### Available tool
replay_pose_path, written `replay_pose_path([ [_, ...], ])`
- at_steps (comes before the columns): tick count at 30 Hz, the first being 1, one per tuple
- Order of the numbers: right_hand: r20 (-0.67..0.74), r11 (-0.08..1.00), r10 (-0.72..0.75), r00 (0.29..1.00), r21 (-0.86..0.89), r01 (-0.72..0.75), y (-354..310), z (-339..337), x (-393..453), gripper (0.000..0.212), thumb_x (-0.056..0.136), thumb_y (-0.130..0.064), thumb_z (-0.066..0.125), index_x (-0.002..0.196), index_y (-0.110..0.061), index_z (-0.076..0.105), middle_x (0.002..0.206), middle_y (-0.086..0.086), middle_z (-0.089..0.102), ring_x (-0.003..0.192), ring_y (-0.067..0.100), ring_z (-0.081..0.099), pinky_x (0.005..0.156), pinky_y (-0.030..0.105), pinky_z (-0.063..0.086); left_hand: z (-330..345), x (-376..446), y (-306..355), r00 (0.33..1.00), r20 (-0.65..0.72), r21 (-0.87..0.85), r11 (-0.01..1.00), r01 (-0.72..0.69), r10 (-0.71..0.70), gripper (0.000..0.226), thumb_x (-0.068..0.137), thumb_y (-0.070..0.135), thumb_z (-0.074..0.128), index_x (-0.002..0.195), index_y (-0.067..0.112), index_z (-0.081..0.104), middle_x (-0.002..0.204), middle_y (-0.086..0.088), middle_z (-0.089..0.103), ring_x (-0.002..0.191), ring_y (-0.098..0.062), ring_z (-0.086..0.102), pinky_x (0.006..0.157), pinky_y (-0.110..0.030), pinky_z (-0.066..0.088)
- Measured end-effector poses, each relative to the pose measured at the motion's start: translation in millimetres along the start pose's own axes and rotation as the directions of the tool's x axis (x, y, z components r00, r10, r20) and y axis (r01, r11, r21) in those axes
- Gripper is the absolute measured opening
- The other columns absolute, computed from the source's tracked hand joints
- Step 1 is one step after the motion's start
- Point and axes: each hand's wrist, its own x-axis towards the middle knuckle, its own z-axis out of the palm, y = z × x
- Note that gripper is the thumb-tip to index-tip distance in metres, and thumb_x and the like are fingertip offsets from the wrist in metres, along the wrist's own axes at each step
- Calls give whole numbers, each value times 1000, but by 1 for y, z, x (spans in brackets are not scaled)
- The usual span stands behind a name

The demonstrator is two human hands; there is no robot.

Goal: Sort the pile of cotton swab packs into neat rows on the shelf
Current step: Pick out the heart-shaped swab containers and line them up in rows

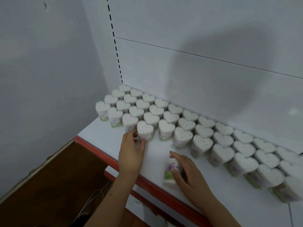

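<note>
Near the front edge of the white shelf (101, 128), the left hand (131, 151) grips an upright pack (145, 131) at the front row's left end, while the right hand (188, 171) seemingly clasps a lying pack (171, 172), which should be stood squarely beside its neighbours.

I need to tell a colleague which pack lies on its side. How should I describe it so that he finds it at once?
Start at the white shelf with the red front edge. In front of the upright heart-shaped packs, near that edge, one pack sits under the right hand. Unlike its neighbours, it lies on its side, showing a purple flower label.
</note>
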Motion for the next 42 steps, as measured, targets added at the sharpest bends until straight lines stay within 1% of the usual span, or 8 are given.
replay_pose_path([
  [8, 125, 980, -34, 992, -189, 57, -2, -2, -3, 98, 77, -69, 62, 152, -50, 1, 136, -38, 24, 130, -6, 29, 107, 19, 28, -2, 4, 4, 1000, 10, -38, 999, 29, -28, 47, 93, 20, 70, 137, 15, 54, 127, 0, 58, 110, -13, 57, 91, -23, 43],
  [13, -11, 997, -18, 1000, -75, 17, -4, -1, 2, 97, 62, -74, 75, 141, -53, 21, 126, -27, 41, 118, -7, 44, 97, 12, 39, -28, -4, 16, 983, 8, 20, 983, 181, -181, 50, 90, 27, 72, 132, 16, 48, 114, -1, 59, 91, -10, 58, 69, -21, 43],
  [16, -94, 988, -117, 989, -107, 107, -11, 0, 8, 79, 64, -70, 77, 129, -47, 38, 120, -26, 46, 114, 1, 48, 93, 12, 39, -45, -18, 34, 941, 244, -30, 968, 250, -236, 37, 92, 38, 69, 122, 25, 53, 105, 6, 62, 88, -6, 63, 67, -22, 50],
  [21, -221, 981, -167, 961, -134, 140, -22, 13, 17, 84, 66, -70, 73, 131, -26, 45, 124, -12, 49, 116, 9, 49, 98, 9, 34, -38, -41, 50, 677, 701, -203, 846, 492, -225, 44, 83, 44, 76, 121, 27, 61, 110, 1, 71, 92, -13, 74, 84, -31, 60],
  [27, -80, 982, -189, 979, -19, 188, -22, 4, 16, 88, 75, -66, 72, 149, -35, 33, 154, -12, 30, 141, 11, 35, 111, 14, 29, -32, -34, 32, 792, 601, -282, 899, 336, -108, 48, 80, 21, 84, 120, 29, 59, 110, 5, 71, 100, -12, 70, 92, -37, 57],
  [31, -86, 968, -7, 996, 249, 28, -25, 5, 18, 73, 87, -40, 69, 150, -38, 30, 128, -23, 58, 112, -1, 61, 89, 17, 52, -33, -29, 25, 799, 601, -297, 933, 204, 17, 54, 85, 19, 79, 130, 31, 52, 121, 15, 67, 114, -2, 63, 100, -34, 53],
  [36, -168, 988, -14, 986, 147, 40, -22, 7, 29, 54, 90, -19, 71, 130, -46, 45, 119, -30, 60, 108, -2, 61, 85, 17, 53, -20, -33, 22, 903, 395, -122, 984, -134, 171, 61, 82, 38, 80, 135, 40, 50, 123, 20, 50, 119, 8, 47, 99, -7, 37],
  [42, -211, 996, 66, 975, 79, -50, -16, 8, 35, 45, 97, -23, 60, 140, -29, 49, 120, -20, 62, 106, -8, 59, 89, 9, 47, -1, -26, 14, 956, 235, -32, 984, -175, 178, 62, 84, 26, 80, 139, 26, 53, 120, 9, 51, 105, 4, 50, 89, 1, 36],
])
